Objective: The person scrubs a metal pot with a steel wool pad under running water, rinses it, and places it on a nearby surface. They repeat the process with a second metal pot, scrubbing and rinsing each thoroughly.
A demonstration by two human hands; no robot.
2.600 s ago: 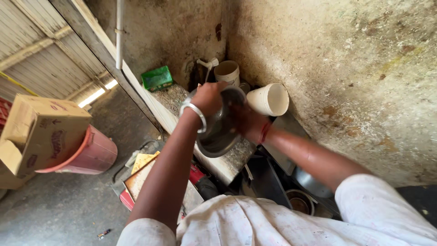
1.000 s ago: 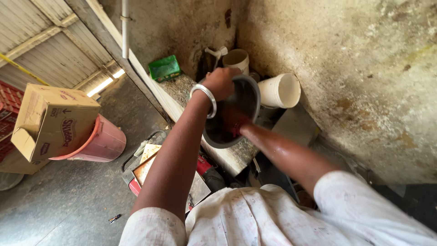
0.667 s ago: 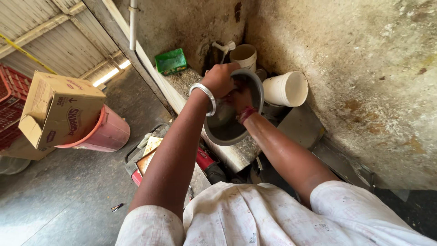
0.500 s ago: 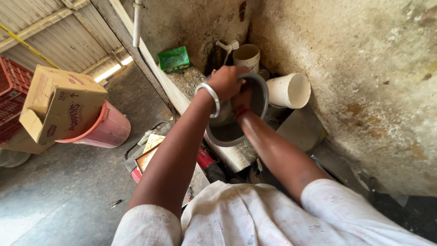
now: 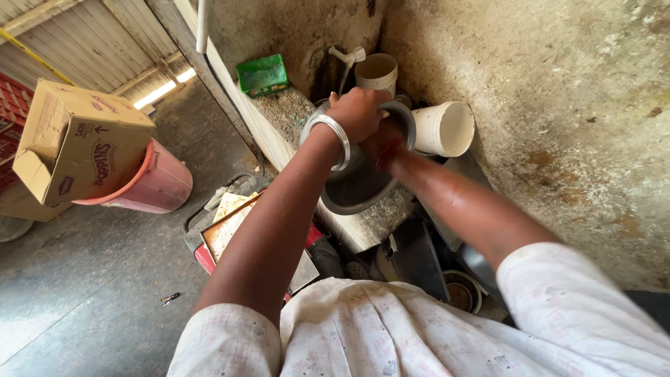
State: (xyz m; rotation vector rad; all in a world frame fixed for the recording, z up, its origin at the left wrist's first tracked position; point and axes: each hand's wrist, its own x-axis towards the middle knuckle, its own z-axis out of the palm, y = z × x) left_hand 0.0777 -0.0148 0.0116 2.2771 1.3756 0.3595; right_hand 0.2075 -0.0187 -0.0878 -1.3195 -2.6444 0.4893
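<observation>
My left hand (image 5: pixel 359 112), with a silver bangle at the wrist, grips the far rim of a round grey metal pan (image 5: pixel 363 188) held tilted over a speckled stone ledge (image 5: pixel 370 227). My right hand (image 5: pixel 382 143) is inside the pan, pressed against its inner surface; its fingers are mostly hidden behind my left hand. A small tap (image 5: pixel 347 57) sticks out of the wall corner just beyond the pan.
Two white cups, one upright (image 5: pixel 376 73) and one on its side (image 5: pixel 444 128), sit by the wall. A green scrub pad (image 5: pixel 262 74) lies on the ledge. Dark utensils (image 5: pixel 419 262) lie below. A cardboard box (image 5: pixel 77 150) rests on a pink tub (image 5: pixel 157 185) at left.
The view has shifted a little; both hands stay on the pan, which has turned slightly and sits closer to the tap.
</observation>
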